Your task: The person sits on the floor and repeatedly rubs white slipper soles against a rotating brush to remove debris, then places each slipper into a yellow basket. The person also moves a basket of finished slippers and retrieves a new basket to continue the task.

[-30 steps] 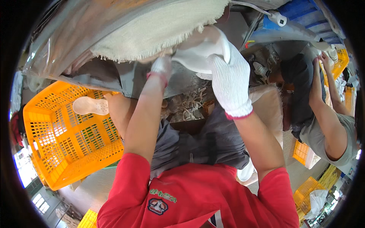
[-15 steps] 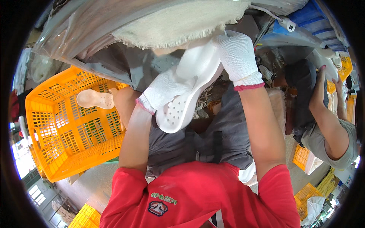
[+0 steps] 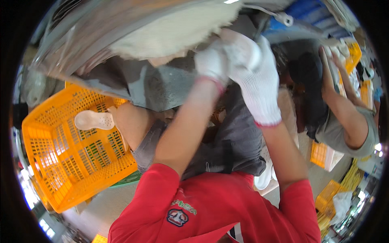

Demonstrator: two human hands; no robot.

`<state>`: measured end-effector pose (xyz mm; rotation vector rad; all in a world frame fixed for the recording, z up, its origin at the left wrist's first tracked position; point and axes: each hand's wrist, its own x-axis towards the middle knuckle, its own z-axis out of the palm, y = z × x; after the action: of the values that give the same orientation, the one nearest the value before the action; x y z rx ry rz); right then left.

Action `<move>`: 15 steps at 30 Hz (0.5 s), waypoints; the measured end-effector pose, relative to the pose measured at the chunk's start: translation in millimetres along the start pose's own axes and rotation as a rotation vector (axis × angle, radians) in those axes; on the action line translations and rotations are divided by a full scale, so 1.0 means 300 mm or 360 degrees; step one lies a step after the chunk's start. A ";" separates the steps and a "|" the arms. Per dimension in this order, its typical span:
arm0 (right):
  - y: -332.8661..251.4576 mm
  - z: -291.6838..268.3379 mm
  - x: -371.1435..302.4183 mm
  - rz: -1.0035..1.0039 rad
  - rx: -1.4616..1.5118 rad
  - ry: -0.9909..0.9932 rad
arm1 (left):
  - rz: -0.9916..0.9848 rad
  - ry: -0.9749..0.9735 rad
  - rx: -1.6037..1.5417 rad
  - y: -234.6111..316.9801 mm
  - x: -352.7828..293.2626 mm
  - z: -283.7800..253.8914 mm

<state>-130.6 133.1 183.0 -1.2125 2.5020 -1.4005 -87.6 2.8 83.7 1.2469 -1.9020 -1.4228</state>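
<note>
A white shoe piece (image 3: pixel 245 52), end-on and blurred, is between my two gloved hands, below a cream pad with a frayed edge (image 3: pixel 178 32). My right hand (image 3: pixel 259 83), in a white knit glove with a red cuff, is closed round its right side. On its other side my left hand (image 3: pixel 211 62), gloved alike, is closed against it, its fingers smeared by motion. Most of the piece is hidden by the gloves. Whether it touches the pad I cannot tell.
At the left stands an orange plastic crate (image 3: pixel 48 182) with a white perforated sole (image 3: pixel 95 120) inside. Another white shoe piece (image 3: pixel 264 176) lies beside my right thigh. At the right sits a co-worker (image 3: pixel 348 129), near more orange crates (image 3: pixel 326 198).
The shoe piece has swung from lengthwise, its holes showing, to end-on. My left hand has moved up and right, close to my right hand. The view has shifted slightly.
</note>
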 end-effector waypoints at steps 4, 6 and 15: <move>0.096 0.126 0.135 -0.0325 -0.0310 -0.0212 | -0.0445 -0.0328 -0.0187 -0.119 0.069 -0.252; 0.126 0.180 0.195 -0.0787 -0.0876 -0.0459 | -0.0452 -0.0386 0.0769 -0.168 -0.011 -0.376; -0.018 0.057 0.099 -0.0071 0.0091 -0.0702 | -0.0026 -0.0385 -0.0271 -0.058 -0.126 -0.148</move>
<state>-141.5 100.3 186.5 -1.3921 2.1331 -1.0578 -27.5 11.6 89.5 1.0527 -1.8773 -1.7720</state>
